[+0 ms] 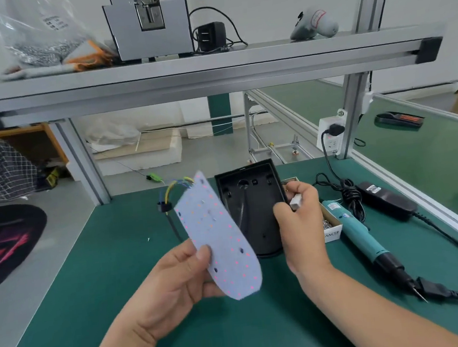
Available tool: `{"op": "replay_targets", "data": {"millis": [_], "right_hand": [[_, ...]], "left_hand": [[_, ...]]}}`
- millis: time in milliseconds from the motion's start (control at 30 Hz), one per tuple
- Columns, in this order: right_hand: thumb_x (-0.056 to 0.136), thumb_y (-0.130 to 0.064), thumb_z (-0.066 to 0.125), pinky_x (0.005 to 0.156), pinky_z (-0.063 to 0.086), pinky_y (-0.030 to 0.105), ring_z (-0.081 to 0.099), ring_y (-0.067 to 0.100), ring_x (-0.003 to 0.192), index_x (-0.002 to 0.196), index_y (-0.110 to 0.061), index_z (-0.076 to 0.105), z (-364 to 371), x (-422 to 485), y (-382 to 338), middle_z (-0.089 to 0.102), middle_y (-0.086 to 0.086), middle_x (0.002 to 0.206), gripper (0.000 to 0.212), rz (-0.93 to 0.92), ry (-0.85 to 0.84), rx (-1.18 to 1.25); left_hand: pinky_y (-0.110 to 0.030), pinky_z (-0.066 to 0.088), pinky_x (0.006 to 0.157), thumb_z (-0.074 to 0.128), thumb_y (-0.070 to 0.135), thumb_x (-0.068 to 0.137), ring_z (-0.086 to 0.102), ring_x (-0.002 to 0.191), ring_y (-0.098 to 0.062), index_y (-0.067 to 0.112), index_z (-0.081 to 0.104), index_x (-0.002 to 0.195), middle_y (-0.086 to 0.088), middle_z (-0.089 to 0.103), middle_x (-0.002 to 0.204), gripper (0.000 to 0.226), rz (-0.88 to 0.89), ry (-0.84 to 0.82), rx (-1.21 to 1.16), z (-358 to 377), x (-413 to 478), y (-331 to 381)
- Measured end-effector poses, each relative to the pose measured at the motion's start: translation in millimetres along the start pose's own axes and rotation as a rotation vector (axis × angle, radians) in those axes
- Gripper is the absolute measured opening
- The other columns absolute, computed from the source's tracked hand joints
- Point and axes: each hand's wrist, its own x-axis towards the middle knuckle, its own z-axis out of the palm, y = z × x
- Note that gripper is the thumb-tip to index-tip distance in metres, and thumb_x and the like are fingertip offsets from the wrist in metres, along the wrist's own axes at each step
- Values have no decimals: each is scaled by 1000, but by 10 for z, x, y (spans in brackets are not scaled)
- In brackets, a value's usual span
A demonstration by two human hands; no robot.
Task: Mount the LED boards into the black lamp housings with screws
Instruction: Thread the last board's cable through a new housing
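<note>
My left hand [177, 280] pinches the near end of a white LED board [217, 236], holding it tilted above the green mat. Yellow and blue wires [173, 189] run from its far end to a small black connector. An open black lamp housing [252, 207] lies on the mat just right of the board. My right hand [300, 219] grips the housing's right edge and holds a small white piece [295, 201] between its fingers.
A teal electric screwdriver [361, 233] lies right of the housing beside a small box of screws [331, 226]. A black power adapter [385, 196] and coiled cable lie further right. An aluminium frame shelf [200, 74] spans overhead. The mat's edge is at left.
</note>
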Motion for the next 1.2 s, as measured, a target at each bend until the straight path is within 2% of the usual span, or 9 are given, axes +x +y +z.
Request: {"op": "replay_targets", "data": {"millis": [200,367,500,567,667,800,900,1100,1200], "right_hand": [[82,-18,63,101,54,61,68,30,108,113,-35,61,-32,-94,8,71,5,120,36,32,-4,73],[96,-49,59,76,55,38,63,18,81,96,-25,70,5,-215,23,67,-2,86,26,-58,-267,-84],[104,-37,53,62,57,35,69,21,71,83,-17,70,-38,-134,-57,66,10,77,33,-75,-335,-67],[103,-24,54,67,57,31,70,16,74,95,-24,73,-88,-33,-60,71,-2,83,21,-147,-246,-178],[94,-14,51,75,53,21,67,6,80,130,-29,70,-144,78,-90,72,-21,103,43,-214,-272,-399],[90,-8,62,90,51,32,62,9,105,145,-33,60,-98,97,-96,66,-10,126,60,-373,-432,-714],[89,-9,73,82,57,41,69,10,96,117,-37,71,-53,92,-173,72,-5,108,40,-303,-507,-566],[92,-15,64,61,49,12,63,-14,67,78,-52,74,-92,8,-242,72,-28,75,40,-97,-647,-460],[95,-17,68,56,53,32,69,4,67,85,-31,76,-118,41,-200,75,-11,75,19,-129,-594,-556]], "left_hand": [[-54,58,101,73,38,95,66,130,-39,13,72,133,-20,67,143,46,-8,69,115,-6,75,-67],[-53,58,99,69,35,95,65,132,-37,13,70,137,-16,63,149,47,85,135,-28,74,126,-175],[-44,61,89,66,35,97,69,125,-29,16,68,141,-12,63,150,47,93,134,-220,9,125,-134],[-43,61,87,66,36,96,70,124,-27,19,68,141,-11,64,149,48,63,127,-220,-36,106,-85],[-46,63,83,73,34,90,73,117,-32,15,71,136,-17,67,144,50,-27,100,-146,-17,89,-91],[-43,61,88,86,38,83,73,114,-32,14,70,137,-17,70,137,61,-95,28,-75,73,52,-84],[-43,59,93,91,41,79,72,113,-31,12,68,140,-15,71,133,71,-118,-38,-78,131,25,-68],[-48,59,98,92,39,78,73,111,-33,9,70,136,-16,74,128,69,-84,-104,-64,242,-23,-120],[-43,62,91,93,36,77,74,117,-32,9,74,130,-18,71,136,62,34,66,-200,293,7,-122]]}}
